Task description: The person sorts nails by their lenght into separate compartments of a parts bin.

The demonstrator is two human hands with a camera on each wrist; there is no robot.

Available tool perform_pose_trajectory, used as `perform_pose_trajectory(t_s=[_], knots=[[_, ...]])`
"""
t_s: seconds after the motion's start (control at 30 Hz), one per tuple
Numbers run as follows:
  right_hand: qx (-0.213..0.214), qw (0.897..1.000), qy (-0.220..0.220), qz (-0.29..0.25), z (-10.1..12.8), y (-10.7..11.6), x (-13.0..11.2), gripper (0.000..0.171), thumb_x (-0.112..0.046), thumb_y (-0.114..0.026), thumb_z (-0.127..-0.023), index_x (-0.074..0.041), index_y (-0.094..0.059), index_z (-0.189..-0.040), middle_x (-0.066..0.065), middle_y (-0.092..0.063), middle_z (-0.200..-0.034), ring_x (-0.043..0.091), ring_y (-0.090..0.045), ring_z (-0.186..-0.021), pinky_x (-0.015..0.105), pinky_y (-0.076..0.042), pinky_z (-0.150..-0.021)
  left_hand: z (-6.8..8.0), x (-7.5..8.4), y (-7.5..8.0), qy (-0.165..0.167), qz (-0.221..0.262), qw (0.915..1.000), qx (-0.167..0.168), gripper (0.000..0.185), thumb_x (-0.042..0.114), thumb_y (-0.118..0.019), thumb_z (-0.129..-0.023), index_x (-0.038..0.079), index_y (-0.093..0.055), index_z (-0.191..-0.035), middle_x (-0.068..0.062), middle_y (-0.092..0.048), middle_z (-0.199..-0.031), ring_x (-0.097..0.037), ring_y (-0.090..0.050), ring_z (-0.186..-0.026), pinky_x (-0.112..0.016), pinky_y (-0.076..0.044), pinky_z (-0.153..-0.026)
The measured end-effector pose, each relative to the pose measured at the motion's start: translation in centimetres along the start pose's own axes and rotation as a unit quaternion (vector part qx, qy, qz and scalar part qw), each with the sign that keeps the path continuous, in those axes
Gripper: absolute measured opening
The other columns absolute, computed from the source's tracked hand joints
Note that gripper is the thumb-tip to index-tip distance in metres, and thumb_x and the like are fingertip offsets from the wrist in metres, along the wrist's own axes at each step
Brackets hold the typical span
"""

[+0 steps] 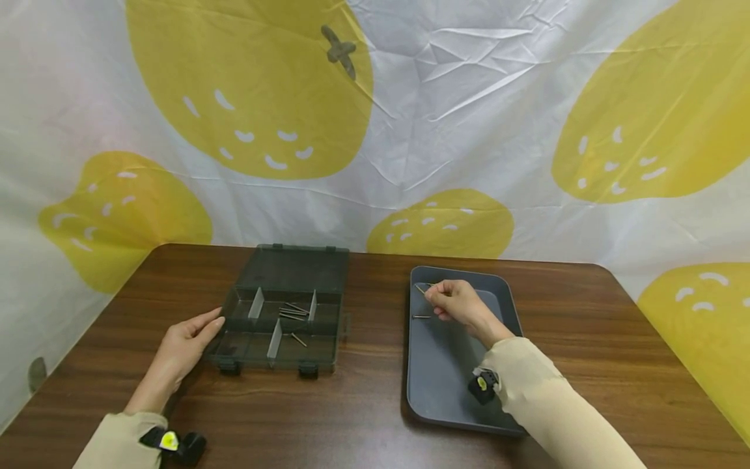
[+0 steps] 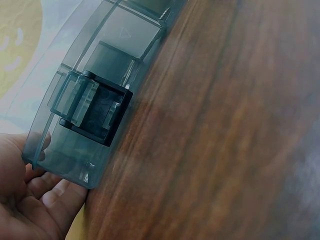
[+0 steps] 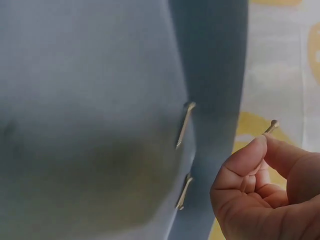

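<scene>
I am seeing my right hand pinching a small screw between thumb and forefinger, just beyond the grey tray's right wall. Two more screws are lying inside, along that wall's foot, one below the other.

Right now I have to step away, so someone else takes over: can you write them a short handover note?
Left hand: open, resting against the left end of the smoky transparent plastic compartment box, lid open.
Right hand: pinching one thin metal screw above the grey plastic tray.
Done: several screws already lie in the box's compartments.
Left: the pinched screw, plus two screws on the tray.
</scene>
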State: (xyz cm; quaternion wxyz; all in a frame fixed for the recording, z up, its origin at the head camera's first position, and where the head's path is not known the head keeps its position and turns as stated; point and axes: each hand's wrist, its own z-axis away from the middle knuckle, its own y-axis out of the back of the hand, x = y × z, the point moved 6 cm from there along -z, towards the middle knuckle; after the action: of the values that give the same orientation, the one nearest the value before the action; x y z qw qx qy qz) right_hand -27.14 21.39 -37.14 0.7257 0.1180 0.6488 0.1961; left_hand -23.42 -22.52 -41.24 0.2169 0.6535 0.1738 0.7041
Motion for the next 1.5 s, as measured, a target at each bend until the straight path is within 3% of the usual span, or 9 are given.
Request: perform_pose_trajectory(t_s=[0.27,0.57,0.87,1.07,1.5], knots=[[-0.022,0.999,0.025,-0.043,0.0,-2.4,-2.3,0.019,-0.005,-0.052,-0.095,0.012,-0.057,-0.100,-0.001,-0.052,-0.072,0.005,-0.049,-0.060,0.017,-0.048,-0.057,0.1,-0.2,0.0,0.008,0.001,1.0000,-0.002,0.065,0.046,-0.042,-0.098,0.001,-0.032,-0.146,-0.025,-0.031,-0.147,-0.046,-0.026,-0.135,-0.061,-0.027,-0.107],[-0.038,0.998,0.037,-0.043,-0.1,-5.2,-4.7,0.020,-0.007,-0.054,-0.094,0.011,-0.059,-0.102,0.000,-0.056,-0.081,0.007,-0.051,-0.063,0.018,-0.049,-0.060,0.1,0.1,0.0,0.004,-0.001,1.0000,0.000,0.065,0.045,-0.042,-0.098,0.001,-0.033,-0.145,-0.024,-0.031,-0.147,-0.045,-0.026,-0.136,-0.060,-0.027,-0.107],[-0.061,0.994,0.064,-0.060,-0.4,-8.7,-6.5,0.015,-0.004,-0.057,-0.092,0.011,-0.061,-0.095,-0.001,-0.055,-0.071,0.007,-0.051,-0.057,0.019,-0.047,-0.055,0.1,0.2,0.0,0.005,0.001,1.0000,-0.001,0.065,0.045,-0.042,-0.098,0.001,-0.033,-0.145,-0.025,-0.030,-0.147,-0.046,-0.026,-0.136,-0.060,-0.027,-0.107],[-0.085,0.994,0.063,-0.038,-0.1,-11.4,-7.3,0.015,-0.005,-0.056,-0.093,0.008,-0.063,-0.095,-0.001,-0.054,-0.067,0.007,-0.050,-0.055,0.023,-0.049,-0.055,0.1,0.2,0.0,0.004,0.004,1.0000,0.000,0.064,0.043,-0.042,-0.099,0.000,-0.033,-0.145,-0.025,-0.031,-0.147,-0.046,-0.026,-0.136,-0.059,-0.027,-0.107],[-0.142,0.987,0.072,-0.035,0.6,-16.1,-8.4,0.018,-0.006,-0.058,-0.092,0.011,-0.066,-0.096,0.023,-0.064,-0.086,0.008,-0.053,-0.056,0.021,-0.050,-0.052,-0.1,0.2,0.1,-0.015,-0.001,0.9998,0.015,0.062,0.042,-0.043,-0.099,-0.002,-0.036,-0.143,-0.026,-0.035,-0.144,-0.046,-0.030,-0.134,-0.059,-0.028,-0.107]])
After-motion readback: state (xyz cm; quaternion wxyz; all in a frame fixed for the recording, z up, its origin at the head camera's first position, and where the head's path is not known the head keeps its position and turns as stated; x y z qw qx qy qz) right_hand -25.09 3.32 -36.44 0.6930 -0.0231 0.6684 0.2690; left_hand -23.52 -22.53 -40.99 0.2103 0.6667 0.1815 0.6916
